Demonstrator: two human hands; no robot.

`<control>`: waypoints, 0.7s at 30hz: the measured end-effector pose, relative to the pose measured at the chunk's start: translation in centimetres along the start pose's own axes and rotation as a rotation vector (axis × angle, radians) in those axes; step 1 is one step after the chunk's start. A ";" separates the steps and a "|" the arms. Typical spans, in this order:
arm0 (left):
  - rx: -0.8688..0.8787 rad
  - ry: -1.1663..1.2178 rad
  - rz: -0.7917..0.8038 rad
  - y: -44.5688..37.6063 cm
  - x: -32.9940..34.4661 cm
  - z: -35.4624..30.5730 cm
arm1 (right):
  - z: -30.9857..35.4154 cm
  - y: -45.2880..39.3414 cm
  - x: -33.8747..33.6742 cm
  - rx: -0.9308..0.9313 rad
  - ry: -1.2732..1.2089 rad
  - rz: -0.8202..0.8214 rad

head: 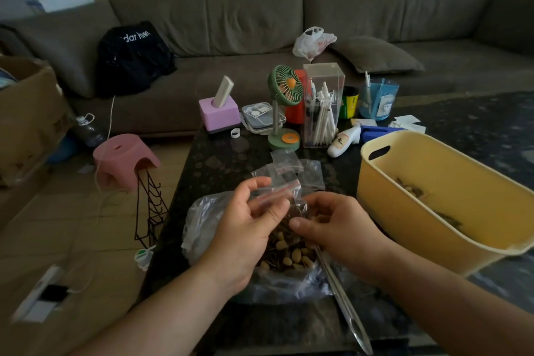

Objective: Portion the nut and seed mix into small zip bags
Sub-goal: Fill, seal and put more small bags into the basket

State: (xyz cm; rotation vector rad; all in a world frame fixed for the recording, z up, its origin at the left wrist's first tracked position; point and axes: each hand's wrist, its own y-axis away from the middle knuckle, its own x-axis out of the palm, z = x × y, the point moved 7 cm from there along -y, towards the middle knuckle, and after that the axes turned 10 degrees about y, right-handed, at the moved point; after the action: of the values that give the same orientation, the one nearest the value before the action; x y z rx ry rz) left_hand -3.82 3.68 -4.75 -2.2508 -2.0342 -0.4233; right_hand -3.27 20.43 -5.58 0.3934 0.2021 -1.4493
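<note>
Both hands were busy over the big open bag of mix, and a spill looked the likeliest mishap: the small zip bag was flimsy, and if its mouth sagged, nuts could scatter onto the dark table. The left hand pinched the small bag's red-striped top between curled fingers and thumb. The right hand, fingers curled, touched the bag's other side, apparently pinching it. Spare bags lay just beyond the hands, a yellow tub to their right.

Dim, flat indoor light; faint glare on the dark glossy stone worktop; edges bow and blur from wide-angle distortion.
</note>
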 end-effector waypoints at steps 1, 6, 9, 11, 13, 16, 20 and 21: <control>0.013 0.006 -0.020 0.0 -0.2 0.0 | -0.2 0.1 0.1 0.021 -0.042 0.020; 0.026 0.086 -0.054 0.1 0.0 -0.2 | -1.3 0.6 2.3 0.145 -0.338 0.204; 0.030 0.071 -0.052 0.0 0.1 -0.2 | -0.7 0.7 2.4 0.083 -0.417 0.193; 0.021 0.086 -0.052 0.0 0.1 -0.1 | -0.2 0.6 1.8 0.030 -0.404 0.123; -0.024 0.116 -0.025 0.1 0.4 0.1 | 0.1 0.6 1.1 0.004 -0.358 0.035; -0.137 0.090 0.063 0.3 0.9 0.9 | 0.4 0.8 0.6 0.010 -0.359 -0.035; -0.223 0.047 0.112 0.6 1.0 1.6 | 0.5 1.0 0.5 0.028 -0.367 -0.049; -0.225 0.046 0.110 0.6 0.9 1.6 | 0.6 1.1 0.6 0.039 -0.386 -0.035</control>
State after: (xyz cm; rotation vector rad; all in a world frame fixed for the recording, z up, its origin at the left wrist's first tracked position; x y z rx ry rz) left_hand -2.90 4.87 -5.93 -2.4381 -1.9158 -0.7197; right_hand -2.18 19.73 -5.14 0.1358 -0.1312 -1.5353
